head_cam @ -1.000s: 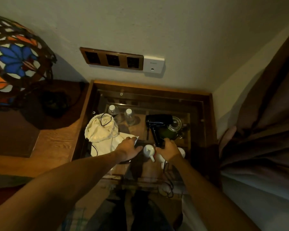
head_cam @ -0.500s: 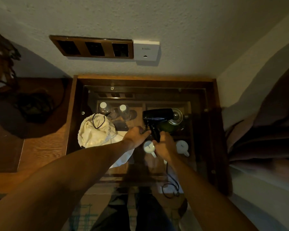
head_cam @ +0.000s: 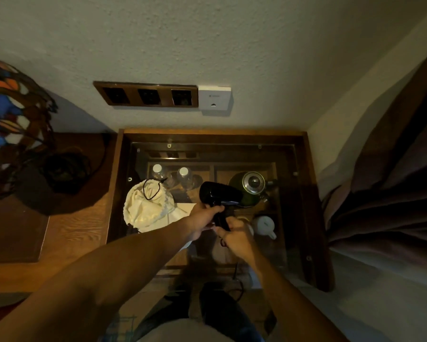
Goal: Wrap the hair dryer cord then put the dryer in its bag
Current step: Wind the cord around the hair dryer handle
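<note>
I'm holding the dryer [head_cam: 219,195] above the glass table [head_cam: 298,218], barrel lying left-right, handle pointing near toward me. My left hand [head_cam: 203,219] is gripping the handle's upper part; my right hand [head_cam: 237,239] is curling around its lower end, where the cord [head_cam: 235,277] is hanging down past the table's near edge. The bag [head_cam: 145,209] is sitting just left, mouth up. Kettle [head_cam: 250,187] and cup [head_cam: 265,225] are crowding the right; wall close behind.
</note>
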